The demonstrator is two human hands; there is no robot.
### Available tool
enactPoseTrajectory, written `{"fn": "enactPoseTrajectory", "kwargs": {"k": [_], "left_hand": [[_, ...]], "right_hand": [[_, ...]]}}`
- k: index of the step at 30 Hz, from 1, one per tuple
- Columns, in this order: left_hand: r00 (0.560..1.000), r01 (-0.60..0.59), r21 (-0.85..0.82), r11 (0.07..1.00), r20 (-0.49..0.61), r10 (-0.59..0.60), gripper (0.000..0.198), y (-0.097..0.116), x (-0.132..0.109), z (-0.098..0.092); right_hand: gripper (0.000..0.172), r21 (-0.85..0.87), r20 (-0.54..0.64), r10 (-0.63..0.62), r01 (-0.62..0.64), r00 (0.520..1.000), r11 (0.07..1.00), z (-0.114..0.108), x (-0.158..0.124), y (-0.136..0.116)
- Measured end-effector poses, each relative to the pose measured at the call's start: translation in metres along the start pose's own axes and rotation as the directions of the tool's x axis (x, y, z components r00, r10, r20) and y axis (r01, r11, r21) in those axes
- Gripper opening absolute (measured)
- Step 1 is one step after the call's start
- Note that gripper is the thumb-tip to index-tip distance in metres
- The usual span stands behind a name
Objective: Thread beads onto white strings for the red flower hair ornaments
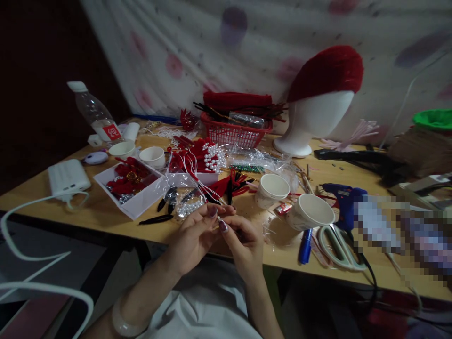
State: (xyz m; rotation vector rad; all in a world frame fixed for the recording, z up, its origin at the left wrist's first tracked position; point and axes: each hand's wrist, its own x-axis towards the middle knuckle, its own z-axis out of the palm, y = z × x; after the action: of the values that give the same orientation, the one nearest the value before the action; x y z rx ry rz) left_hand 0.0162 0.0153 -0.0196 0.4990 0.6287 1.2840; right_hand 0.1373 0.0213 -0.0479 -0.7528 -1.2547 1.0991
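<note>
My left hand (197, 235) and my right hand (243, 240) meet over the table's front edge, thumbs and fingertips pinched together. Between the fingertips is a small whitish piece (219, 219), mostly hidden by the fingers. Thin white strands (194, 167) run from near my fingers up over the red items. Just behind my left hand lies a clear bag of white beads (190, 206). A white box (137, 200) with red pieces stands to the left, and red stems with white bead tips (213, 157) lie further back.
Paper cups (271, 188), a blue glue gun (348, 202), scissors (337, 247) and a blue marker (305, 247) are at the right. Behind stand a red basket (235, 134) and a white foam head (314, 115). A bottle (93, 113) and a white power bank (68, 176) are left.
</note>
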Motion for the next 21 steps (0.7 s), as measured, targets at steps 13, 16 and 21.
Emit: {"fn": "enactPoseTrajectory", "kwargs": {"k": [13,16,21], "left_hand": [[0.979,-0.135,0.155,0.979,-0.133,0.156,0.029,0.0013,0.0038,-0.0014],[0.959,-0.183,0.236,0.954,-0.171,0.226,0.03,-0.0014,0.0059,-0.0048],[0.885,-0.378,0.489,0.786,-0.058,0.462,0.024,-0.0044,0.0046,-0.0047]], "right_hand": [[0.007,-0.003,-0.003,0.017,-0.017,1.0,1.0,-0.0001,-0.0019,0.003],[0.006,0.004,-0.005,0.028,-0.028,1.0,1.0,0.0015,-0.0021,0.0027],[0.008,0.013,-0.037,0.028,-0.028,0.999,1.0,0.0025,-0.0008,0.0013]]}}
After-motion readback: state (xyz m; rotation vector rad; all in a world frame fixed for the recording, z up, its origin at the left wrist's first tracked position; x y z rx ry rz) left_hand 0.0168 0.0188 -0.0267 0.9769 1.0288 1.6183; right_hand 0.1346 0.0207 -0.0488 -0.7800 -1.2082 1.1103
